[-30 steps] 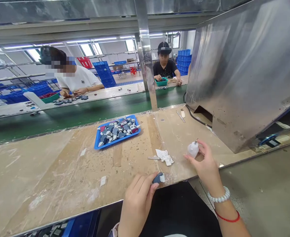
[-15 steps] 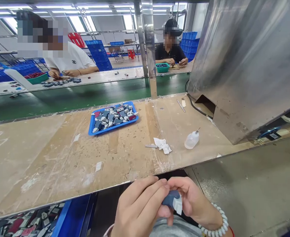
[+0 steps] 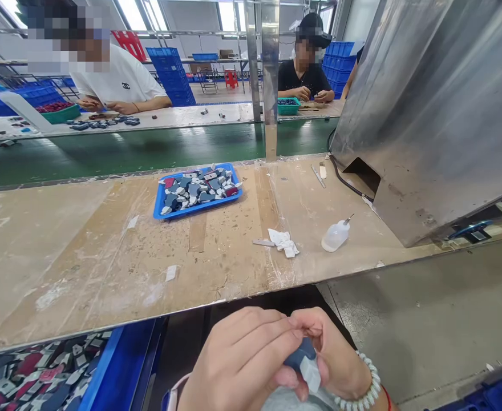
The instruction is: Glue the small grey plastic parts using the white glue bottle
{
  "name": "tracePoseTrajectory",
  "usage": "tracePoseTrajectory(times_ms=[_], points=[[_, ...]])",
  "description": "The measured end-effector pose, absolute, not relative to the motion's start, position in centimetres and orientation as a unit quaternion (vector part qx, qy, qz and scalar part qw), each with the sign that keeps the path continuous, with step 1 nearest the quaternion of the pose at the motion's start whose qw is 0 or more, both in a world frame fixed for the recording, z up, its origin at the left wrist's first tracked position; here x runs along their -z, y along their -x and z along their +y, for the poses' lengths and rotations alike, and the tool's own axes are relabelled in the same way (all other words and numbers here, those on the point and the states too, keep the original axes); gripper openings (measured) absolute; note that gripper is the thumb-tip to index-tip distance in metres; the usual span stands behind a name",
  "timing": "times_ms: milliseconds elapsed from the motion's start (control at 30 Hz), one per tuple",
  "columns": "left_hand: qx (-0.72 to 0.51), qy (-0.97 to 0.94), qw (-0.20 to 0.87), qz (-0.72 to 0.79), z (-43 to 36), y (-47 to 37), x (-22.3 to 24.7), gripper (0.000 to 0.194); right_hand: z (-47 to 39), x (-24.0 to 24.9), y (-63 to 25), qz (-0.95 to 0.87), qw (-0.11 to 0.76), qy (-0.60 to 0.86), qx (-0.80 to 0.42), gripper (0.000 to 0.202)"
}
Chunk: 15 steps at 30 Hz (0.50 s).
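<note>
surface: worn tan board, taped and scuffed | green conveyor belt beyond it | steel post upright at the far edge | tilted sheet-metal housing on the right | far bench with two seated people | stacked blue crates behind | bright ceiling panels overhead

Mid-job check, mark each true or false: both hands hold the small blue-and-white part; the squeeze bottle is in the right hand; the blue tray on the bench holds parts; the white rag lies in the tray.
1. Both the left hand and right hand hold the blue-and-white part: true.
2. The squeeze bottle is in the right hand: false, it lies on the bench.
3. The blue tray holds parts: true.
4. The white rag lies in the tray: false, it lies on the bench near the bottle.
</note>
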<state>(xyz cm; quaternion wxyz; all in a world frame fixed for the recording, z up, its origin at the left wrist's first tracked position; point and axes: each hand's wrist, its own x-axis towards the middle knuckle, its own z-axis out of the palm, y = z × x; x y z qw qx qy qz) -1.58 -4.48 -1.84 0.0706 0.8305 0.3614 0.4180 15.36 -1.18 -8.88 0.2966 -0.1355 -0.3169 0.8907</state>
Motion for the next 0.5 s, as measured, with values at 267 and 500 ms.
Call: tracePoseTrajectory(times_ms=[267,500], points=[[-0.463,-0.783,0.285,0.302,-3.6,1.5,2.4,0.028,-1.3,8.1,-14.4,-0.393,0.29,0.167,-0.857,0.066],[-0.446,-0.809,0.237,0.3,-4.4,1.7,2.5,0.025,-2.6,9.8,-15.1,-0.402,0.197,0.156,-0.881,0.073]])
